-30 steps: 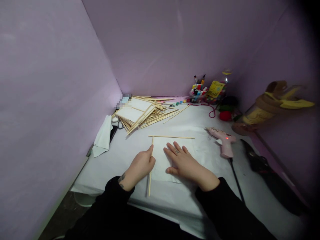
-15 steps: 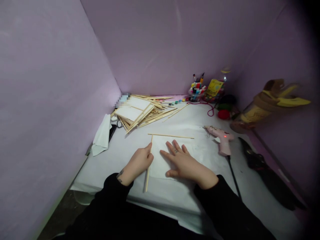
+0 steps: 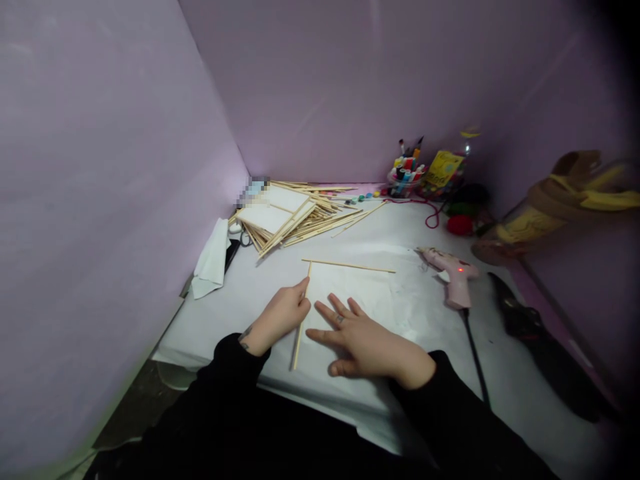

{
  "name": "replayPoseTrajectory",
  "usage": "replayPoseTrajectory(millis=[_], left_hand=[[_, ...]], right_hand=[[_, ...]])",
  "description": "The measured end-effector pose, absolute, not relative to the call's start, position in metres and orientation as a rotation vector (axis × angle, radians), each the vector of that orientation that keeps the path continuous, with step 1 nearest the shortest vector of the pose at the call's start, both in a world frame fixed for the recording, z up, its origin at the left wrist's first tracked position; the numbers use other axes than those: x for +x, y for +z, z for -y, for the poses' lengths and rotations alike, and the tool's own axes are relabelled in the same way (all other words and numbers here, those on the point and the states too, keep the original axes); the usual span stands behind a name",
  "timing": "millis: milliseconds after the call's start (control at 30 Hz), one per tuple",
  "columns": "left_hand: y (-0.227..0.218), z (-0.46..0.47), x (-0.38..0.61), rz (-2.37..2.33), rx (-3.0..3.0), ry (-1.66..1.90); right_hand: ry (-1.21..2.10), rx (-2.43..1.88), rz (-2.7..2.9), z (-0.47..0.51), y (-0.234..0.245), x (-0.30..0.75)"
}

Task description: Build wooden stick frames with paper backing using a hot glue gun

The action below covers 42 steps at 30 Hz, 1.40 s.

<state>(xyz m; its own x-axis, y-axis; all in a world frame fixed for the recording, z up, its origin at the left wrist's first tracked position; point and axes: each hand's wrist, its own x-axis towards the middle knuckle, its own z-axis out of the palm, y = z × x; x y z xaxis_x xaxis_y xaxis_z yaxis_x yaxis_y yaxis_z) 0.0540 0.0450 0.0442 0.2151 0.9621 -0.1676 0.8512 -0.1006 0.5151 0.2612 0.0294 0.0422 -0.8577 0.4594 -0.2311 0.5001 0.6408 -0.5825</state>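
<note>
My left hand (image 3: 279,316) is curled loosely, fingertips pressing a thin wooden stick (image 3: 301,319) that runs along the left edge of a white sheet of paper (image 3: 373,293). My right hand (image 3: 359,336) lies flat on that sheet with fingers stretched out and apart, a ring on one finger. A second stick (image 3: 349,266) lies across the sheet's far edge, meeting the first near the corner. Both sleeves are black.
A pile of sticks with framed white panels (image 3: 285,220) sits at the back left, a folded white cloth (image 3: 212,262) and scissors beside it. A pink glue gun (image 3: 454,275) with a red light lies right. Markers in a cup (image 3: 407,175), yarn and paint pots stand at the back.
My right hand has slid back toward me and to the left on the paper. The left hand stays on the stick. The view has shifted slightly.
</note>
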Motion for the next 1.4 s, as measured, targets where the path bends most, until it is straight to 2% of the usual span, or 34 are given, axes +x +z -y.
replayPoseTrajectory(millis=[700, 1400], left_hand=[[0.0468, -0.0472, 0.0623, -1.814, 2.158, -0.019], [0.0467, -0.0484, 0.0614, -1.818, 2.182, -0.085]], right_hand=[[-1.006, 0.771, -2.784, -0.0297, 0.0457, 0.2625], [-1.027, 0.776, -2.772, -0.0291, 0.0466, 0.2612]])
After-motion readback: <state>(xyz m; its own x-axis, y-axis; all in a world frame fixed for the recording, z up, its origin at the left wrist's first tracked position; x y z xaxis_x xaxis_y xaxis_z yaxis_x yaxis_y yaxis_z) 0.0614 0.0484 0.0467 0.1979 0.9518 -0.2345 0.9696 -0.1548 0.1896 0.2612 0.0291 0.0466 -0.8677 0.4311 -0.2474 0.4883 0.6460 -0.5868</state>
